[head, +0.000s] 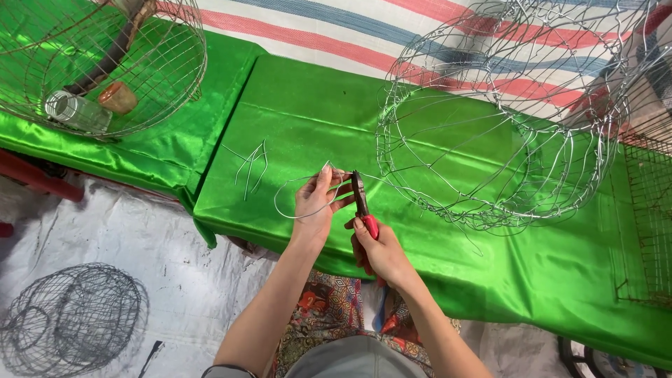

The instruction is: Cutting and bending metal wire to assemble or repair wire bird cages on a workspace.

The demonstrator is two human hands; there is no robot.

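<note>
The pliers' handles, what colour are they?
Red, on the pliers held in the right hand; the head view shows it.

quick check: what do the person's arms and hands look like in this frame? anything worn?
Both forearms are bare from where they enter the frame down to the wrists; no sleeves show on them. The left hand and right hand carry no gloves. No watch, bracelet or ring is visible, though the picture is too small to rule out a thin ring.

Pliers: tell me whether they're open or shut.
Shut, as far as shows: the pliers have their dark tips together on the wire, right hand squeezing the red handles.
</note>
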